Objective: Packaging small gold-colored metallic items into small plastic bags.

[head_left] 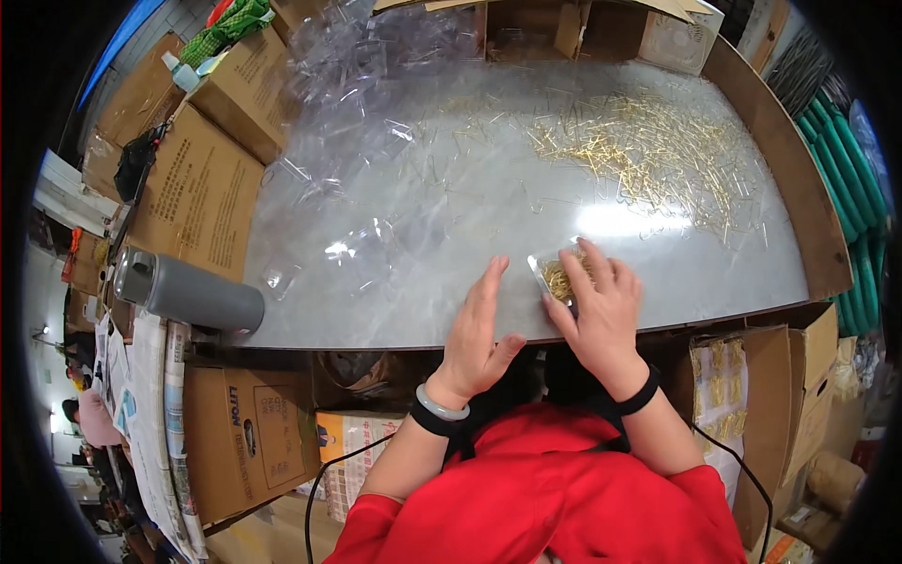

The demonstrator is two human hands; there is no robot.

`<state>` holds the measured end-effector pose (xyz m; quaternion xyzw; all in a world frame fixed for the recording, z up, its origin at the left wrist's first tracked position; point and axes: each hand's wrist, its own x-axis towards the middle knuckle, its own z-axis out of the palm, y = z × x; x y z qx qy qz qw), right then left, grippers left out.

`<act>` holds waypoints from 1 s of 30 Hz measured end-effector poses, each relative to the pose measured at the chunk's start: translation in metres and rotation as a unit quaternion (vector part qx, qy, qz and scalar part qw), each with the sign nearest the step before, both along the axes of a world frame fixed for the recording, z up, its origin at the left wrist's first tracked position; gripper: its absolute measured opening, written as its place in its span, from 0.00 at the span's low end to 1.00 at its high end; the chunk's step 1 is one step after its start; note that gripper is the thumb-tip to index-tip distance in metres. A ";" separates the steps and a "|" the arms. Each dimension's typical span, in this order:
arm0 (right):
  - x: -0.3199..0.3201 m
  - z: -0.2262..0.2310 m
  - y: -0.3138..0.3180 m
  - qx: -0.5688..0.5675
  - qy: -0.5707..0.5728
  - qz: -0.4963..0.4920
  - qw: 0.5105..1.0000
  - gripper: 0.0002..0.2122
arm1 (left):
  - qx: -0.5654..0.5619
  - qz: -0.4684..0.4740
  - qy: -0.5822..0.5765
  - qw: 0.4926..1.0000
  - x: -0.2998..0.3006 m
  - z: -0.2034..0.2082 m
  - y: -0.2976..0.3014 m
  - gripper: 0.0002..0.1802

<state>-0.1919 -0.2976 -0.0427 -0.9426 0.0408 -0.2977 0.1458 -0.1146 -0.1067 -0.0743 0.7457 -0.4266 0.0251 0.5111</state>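
Observation:
My right hand [603,305] curves over a small clear plastic box [538,271] near the table's front edge, thumb on the near side and fingers on the far side. Short gold metal hooks [556,281] lie inside it, partly covered by my fingers. To the left, my left hand [477,334] is held edgewise, its fingers straight and its thumb apart, with nothing in it. A loose spread of gold wire hooks [648,155] covers the back right of the table. Empty clear plastic boxes [362,254] lie at the left, with a larger heap of them [366,75] behind.
A grey bottle [193,293] lies at the left table edge beside cardboard boxes [193,188]. A cardboard rim [785,160] borders the right side. Open cartons [536,33] stand at the back. Below the right edge, a carton holds packed gold pieces [722,385].

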 end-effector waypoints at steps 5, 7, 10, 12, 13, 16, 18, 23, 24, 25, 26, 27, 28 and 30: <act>-0.006 -0.001 0.006 0.007 -0.009 -0.018 1.000 0.30 | 0.062 0.035 -0.035 0.997 -0.005 0.006 -0.003 0.44; -0.006 -0.011 0.005 -0.014 0.041 -0.024 0.999 0.31 | 0.086 0.045 -0.041 0.994 -0.005 0.007 -0.007 0.43; -0.007 -0.008 0.001 -0.024 0.074 -0.005 0.997 0.33 | 0.123 0.047 -0.058 0.990 -0.007 0.008 -0.013 0.43; -0.007 -0.007 -0.005 0.051 0.063 0.036 0.996 0.34 | 0.166 0.047 -0.092 0.981 -0.008 0.010 -0.020 0.44; -0.007 -0.009 -0.010 0.124 0.048 0.066 0.989 0.33 | 0.196 0.048 -0.118 0.972 -0.009 0.013 -0.026 0.44; -0.010 -0.022 -0.030 0.295 0.012 0.096 0.950 0.31 | 0.270 0.071 -0.166 0.946 -0.014 0.013 -0.041 0.48; -0.011 -0.025 -0.035 0.364 0.000 0.095 0.927 0.26 | 0.293 0.086 -0.176 0.936 -0.015 0.013 -0.046 0.50; -0.011 -0.019 -0.036 0.262 0.006 0.080 0.962 0.20 | 0.311 0.087 -0.182 0.929 -0.008 0.020 -0.053 0.52; -0.011 -0.019 -0.036 0.265 -0.001 0.080 0.961 0.19 | 0.296 0.083 -0.164 0.937 -0.007 0.020 -0.053 0.51; -0.011 -0.020 -0.039 0.297 0.003 0.087 0.951 0.18 | 0.281 0.079 -0.145 0.945 -0.006 0.019 -0.051 0.50; -0.012 -0.021 -0.043 0.328 0.007 0.094 0.940 0.17 | 0.266 0.075 -0.126 0.953 -0.005 0.018 -0.051 0.49; -0.012 -0.021 -0.047 0.358 0.012 0.101 0.928 0.16 | 0.239 0.079 -0.107 0.962 -0.005 0.017 -0.051 0.47; -0.011 -0.021 -0.050 0.400 0.005 0.091 0.912 0.14 | 0.213 0.083 -0.087 0.970 -0.004 0.015 -0.052 0.46; -0.009 -0.013 -0.050 0.393 0.005 0.077 0.916 0.14 | 0.172 0.079 -0.092 0.978 -0.003 0.014 -0.056 0.43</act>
